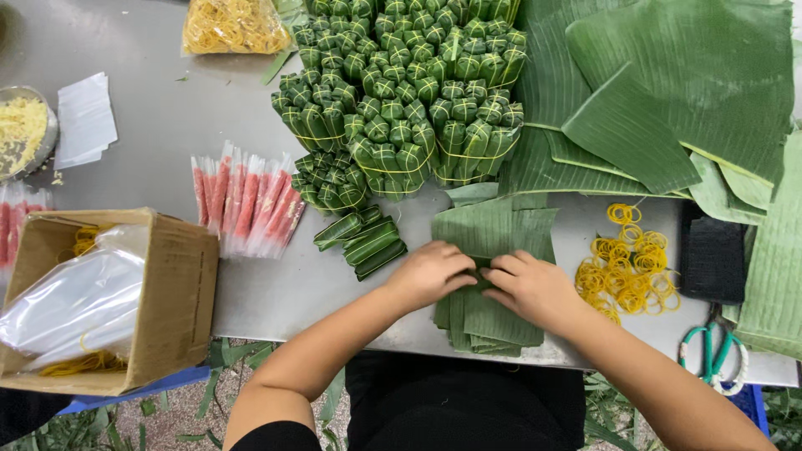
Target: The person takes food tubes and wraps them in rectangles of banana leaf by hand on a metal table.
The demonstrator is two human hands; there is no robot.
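The grey metal surface (276, 292) carries everything here. Well beyond both hands and to their right lie broad banana leaves (660, 92); straight ahead of them sits a big heap of leaf-wrapped bundles (401, 92) tied with yellow bands. Far to the left of the left hand stands a cardboard box (180, 292) holding clear plastic bags. Under both hands lies a stack of cut leaf strips (493, 230). The left hand (430, 274) and right hand (530, 288) meet over the stack, fingers curled and pressing the top leaf into a fold; what lies inside the fold cannot be seen. Just right of the right hand lies a pile of yellow rubber bands (631, 267); green-handled scissors (710, 355) lie further right.
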